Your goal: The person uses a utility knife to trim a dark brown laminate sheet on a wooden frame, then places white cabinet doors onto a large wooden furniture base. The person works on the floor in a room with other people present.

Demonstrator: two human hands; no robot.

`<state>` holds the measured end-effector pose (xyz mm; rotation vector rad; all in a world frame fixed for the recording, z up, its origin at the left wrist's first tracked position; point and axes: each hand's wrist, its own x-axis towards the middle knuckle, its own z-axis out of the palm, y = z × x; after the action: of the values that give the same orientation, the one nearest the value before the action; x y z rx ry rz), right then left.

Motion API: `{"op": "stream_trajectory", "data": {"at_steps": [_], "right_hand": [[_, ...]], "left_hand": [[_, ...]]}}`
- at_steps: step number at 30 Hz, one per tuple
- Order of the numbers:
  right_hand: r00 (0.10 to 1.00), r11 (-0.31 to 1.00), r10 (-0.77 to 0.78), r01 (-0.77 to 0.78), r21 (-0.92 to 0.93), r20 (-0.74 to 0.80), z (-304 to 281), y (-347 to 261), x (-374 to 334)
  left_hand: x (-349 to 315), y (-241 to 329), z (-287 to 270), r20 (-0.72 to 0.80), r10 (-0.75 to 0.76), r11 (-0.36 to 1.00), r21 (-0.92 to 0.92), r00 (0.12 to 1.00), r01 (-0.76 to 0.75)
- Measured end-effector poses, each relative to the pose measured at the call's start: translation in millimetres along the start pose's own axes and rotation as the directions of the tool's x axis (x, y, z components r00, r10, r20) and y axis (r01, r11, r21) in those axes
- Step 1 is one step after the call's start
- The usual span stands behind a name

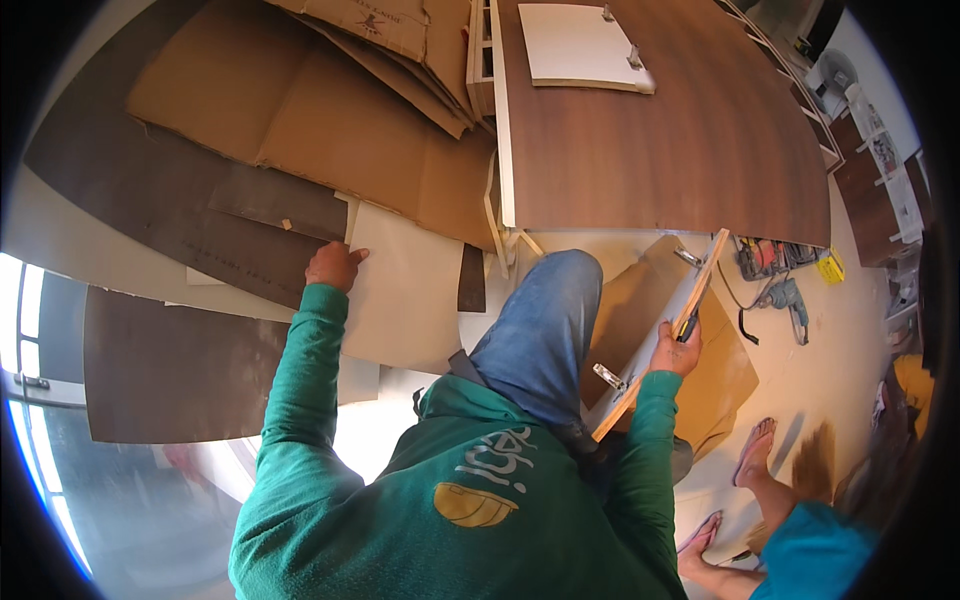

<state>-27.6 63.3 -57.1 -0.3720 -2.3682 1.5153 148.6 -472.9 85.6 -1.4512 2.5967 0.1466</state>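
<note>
My left hand (335, 266) is closed on the upper left edge of a white sheet (405, 285), thin and flat, lying over dark sheets. My right hand (677, 350) grips a narrow-looking cabinet door (650, 345) by its long edge. The door stands tilted beside my right knee, with a raw wooden edge and two metal hinges, one near each end: the upper hinge (688, 257) and the lower hinge (608, 377). A slim dark tool (688, 325), its kind unclear, shows between my right fingers and the door's edge.
Brown cardboard (330, 110) and dark sheets (180, 365) spread at left. A large brown wooden panel (660, 140) bears a white hinged door (580, 45). A green drill (787, 300) and red tools (762, 258) lie at right. Another person's feet (755, 450) are at lower right.
</note>
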Motion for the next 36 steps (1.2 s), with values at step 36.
{"op": "stream_trajectory", "data": {"at_steps": [36], "right_hand": [[0.998,0.97,-0.013,-0.002,-0.244,-0.058,-0.1,-34.6,-20.9]], "left_hand": [[185.0,-30.7,116.2,-0.403,0.229,0.911,-0.232,0.886,-0.341]]}}
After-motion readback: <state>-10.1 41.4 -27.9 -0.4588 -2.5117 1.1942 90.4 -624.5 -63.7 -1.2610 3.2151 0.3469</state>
